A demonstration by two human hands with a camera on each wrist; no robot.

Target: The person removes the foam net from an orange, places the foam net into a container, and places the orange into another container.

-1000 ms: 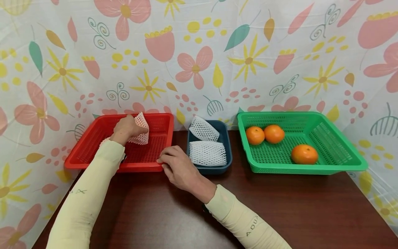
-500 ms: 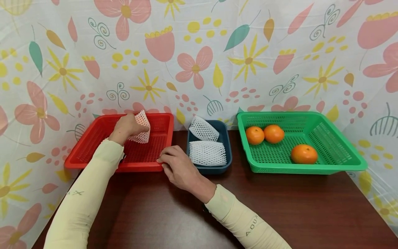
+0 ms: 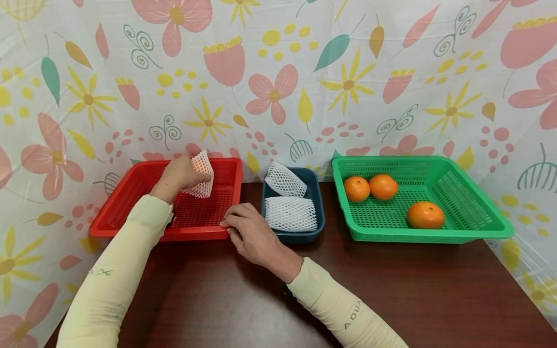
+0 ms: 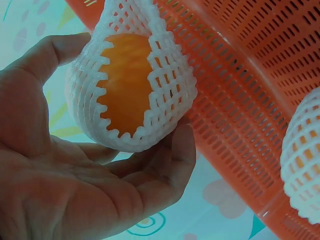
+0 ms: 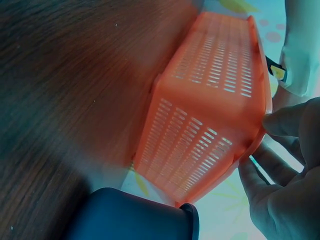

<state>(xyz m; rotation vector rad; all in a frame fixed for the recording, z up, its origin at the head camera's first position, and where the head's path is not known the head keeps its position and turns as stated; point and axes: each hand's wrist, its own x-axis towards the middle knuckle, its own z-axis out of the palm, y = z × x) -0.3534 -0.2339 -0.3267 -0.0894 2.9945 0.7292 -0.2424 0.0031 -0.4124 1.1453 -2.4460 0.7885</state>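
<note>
My left hand (image 3: 179, 175) holds an orange in a white foam net (image 3: 203, 170) over the red basket (image 3: 196, 234). In the left wrist view, the thumb and curled fingers lie on either side of the net (image 4: 172, 92), and the bare orange (image 4: 127, 80) shows through a gap in it. Another netted fruit (image 4: 302, 155) lies in the red basket at the right of that view; in the head view it cannot be made out. The right hand (image 3: 254, 237) pinches the basket's front right corner, its thumb outside the rim (image 5: 260, 127) in the right wrist view.
Between the baskets stands a dark blue tray (image 3: 321, 212) with two white foam nets (image 3: 290, 214). At the right, a green basket (image 3: 404, 236) contains three oranges (image 3: 426, 215). A flowered cloth (image 3: 278, 72) hangs right behind the containers on the brown table (image 3: 217, 299).
My left hand has risen slightly and shifted a little to the right with the netted orange. The right hand has stayed on the basket corner.
</note>
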